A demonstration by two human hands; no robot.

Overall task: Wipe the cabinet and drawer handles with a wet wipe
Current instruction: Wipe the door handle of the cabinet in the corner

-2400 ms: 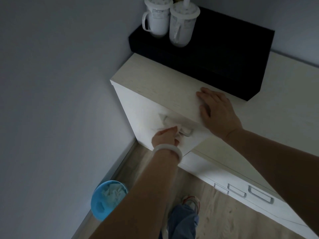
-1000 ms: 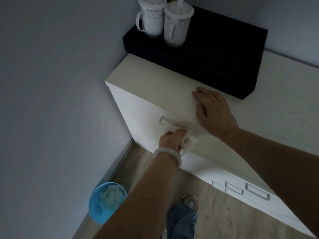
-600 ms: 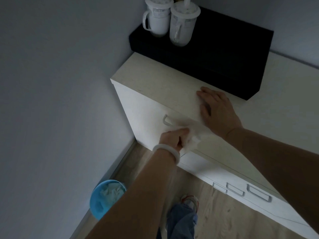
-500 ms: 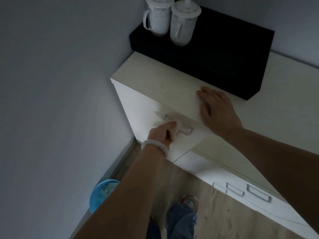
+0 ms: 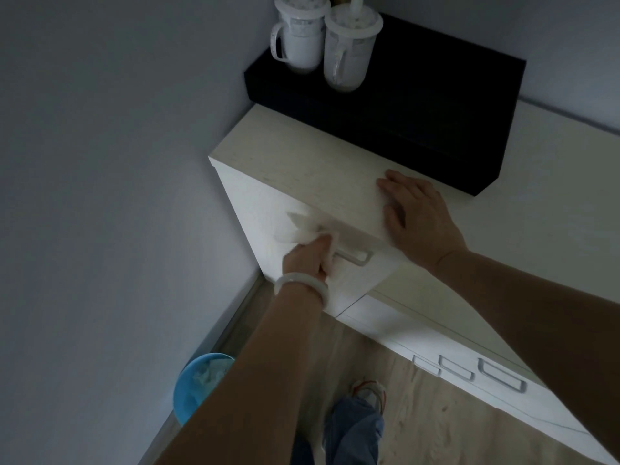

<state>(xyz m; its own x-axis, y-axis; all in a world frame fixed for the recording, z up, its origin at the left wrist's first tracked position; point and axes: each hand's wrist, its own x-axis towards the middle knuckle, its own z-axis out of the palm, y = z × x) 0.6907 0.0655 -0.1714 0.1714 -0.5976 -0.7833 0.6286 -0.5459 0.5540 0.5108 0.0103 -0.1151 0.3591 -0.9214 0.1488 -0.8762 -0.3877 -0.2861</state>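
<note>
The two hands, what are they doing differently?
The left hand curls round a wet wipe at the drawer handle; the right hand holds nothing. The left hand is down on the cabinet front; the right hand lies flat, fingers spread, on the cabinet top. The left wrist wears a pale bangle; the right wrist is bare. Both touch the same cabinet.

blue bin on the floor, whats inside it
Crumpled pale wipes or tissues show inside the blue bin by the wall. The person's left forearm covers its right side, so how full it is cannot be seen.
</note>
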